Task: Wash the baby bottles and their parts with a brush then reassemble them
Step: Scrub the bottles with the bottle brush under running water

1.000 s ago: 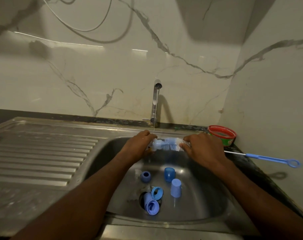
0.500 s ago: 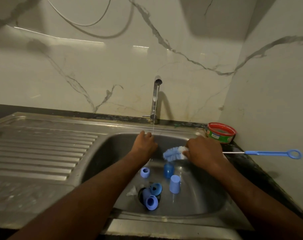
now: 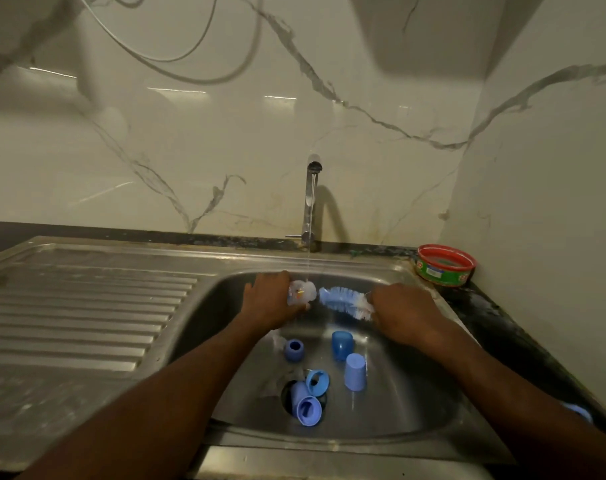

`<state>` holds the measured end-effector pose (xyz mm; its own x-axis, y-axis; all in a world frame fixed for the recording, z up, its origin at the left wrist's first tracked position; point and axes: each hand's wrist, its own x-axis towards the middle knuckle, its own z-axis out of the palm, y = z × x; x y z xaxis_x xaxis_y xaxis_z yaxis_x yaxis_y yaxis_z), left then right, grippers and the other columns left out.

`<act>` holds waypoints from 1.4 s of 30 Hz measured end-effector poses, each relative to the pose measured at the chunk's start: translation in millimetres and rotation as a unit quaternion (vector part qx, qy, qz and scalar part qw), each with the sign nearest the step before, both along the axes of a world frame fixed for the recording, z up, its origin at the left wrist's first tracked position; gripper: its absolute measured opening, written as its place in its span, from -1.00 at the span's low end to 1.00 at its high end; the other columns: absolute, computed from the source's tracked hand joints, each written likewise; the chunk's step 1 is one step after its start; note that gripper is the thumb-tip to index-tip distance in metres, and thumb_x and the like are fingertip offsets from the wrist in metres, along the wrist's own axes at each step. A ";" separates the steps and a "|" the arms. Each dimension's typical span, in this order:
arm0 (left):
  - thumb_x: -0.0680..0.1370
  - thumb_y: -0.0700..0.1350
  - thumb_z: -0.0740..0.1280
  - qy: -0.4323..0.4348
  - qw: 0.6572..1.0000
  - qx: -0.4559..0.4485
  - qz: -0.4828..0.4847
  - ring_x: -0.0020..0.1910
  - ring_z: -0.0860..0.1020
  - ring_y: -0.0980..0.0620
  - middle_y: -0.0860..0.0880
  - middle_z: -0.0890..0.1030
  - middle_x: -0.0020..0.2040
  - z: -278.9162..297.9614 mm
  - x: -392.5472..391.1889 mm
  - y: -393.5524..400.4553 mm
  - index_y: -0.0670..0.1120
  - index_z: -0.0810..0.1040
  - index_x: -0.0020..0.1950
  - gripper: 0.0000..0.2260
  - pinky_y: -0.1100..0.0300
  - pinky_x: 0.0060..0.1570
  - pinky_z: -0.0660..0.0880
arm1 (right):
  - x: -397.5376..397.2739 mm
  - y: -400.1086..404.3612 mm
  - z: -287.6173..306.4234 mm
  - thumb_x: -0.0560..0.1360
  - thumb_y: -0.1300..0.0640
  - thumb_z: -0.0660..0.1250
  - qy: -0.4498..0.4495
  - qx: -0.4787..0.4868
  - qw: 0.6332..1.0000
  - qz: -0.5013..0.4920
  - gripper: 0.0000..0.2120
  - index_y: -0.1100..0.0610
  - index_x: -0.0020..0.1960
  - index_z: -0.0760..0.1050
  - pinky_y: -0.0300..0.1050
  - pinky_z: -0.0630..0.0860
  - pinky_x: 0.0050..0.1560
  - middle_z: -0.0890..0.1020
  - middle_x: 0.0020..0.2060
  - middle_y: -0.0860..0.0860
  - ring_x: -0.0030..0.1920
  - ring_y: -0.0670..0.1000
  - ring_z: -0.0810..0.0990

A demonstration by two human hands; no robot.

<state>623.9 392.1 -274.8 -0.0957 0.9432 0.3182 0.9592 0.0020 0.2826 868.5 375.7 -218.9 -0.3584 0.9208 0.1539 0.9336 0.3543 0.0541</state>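
Observation:
My left hand point(image 3: 272, 303) grips a clear baby bottle point(image 3: 302, 292) sideways over the steel sink point(image 3: 391, 403), its mouth facing right under the thin stream from the tap point(image 3: 310, 202). My right hand point(image 3: 403, 311) holds the bottle brush point(image 3: 344, 299) by its stem; the blue and white bristles lie just outside the bottle's mouth. Several blue parts lie in the basin: a ring point(image 3: 293, 349), two caps point(image 3: 341, 344) point(image 3: 355, 371), and a collar point(image 3: 317, 381) with another cap point(image 3: 307, 408) at the drain.
A ribbed steel draining board point(image 3: 86, 313) stretches to the left. A red and green tub point(image 3: 445, 270) stands on the dark counter at the right corner, against the marble wall. A blue bit point(image 3: 577, 410) shows by my right forearm.
The brush was inside the bottle, then drawn out to the right. Now the bottle is raised under the stream, with the bristles next to its mouth. The brush's long handle has left the view.

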 end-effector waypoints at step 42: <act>0.52 0.11 0.46 -0.322 0.934 0.141 -0.070 0.07 0.58 0.13 -0.09 0.64 0.24 0.5 6.0 17.6 -0.11 0.52 0.33 -0.53 0.45 -0.14 0.49 | 7.1 26.2 -15.3 0.50 0.04 0.40 -0.007 -0.173 0.939 0.297 -0.64 0.09 -0.42 0.42 -0.16 0.27 -0.36 0.37 -0.52 0.00 -0.49 -0.03 0.31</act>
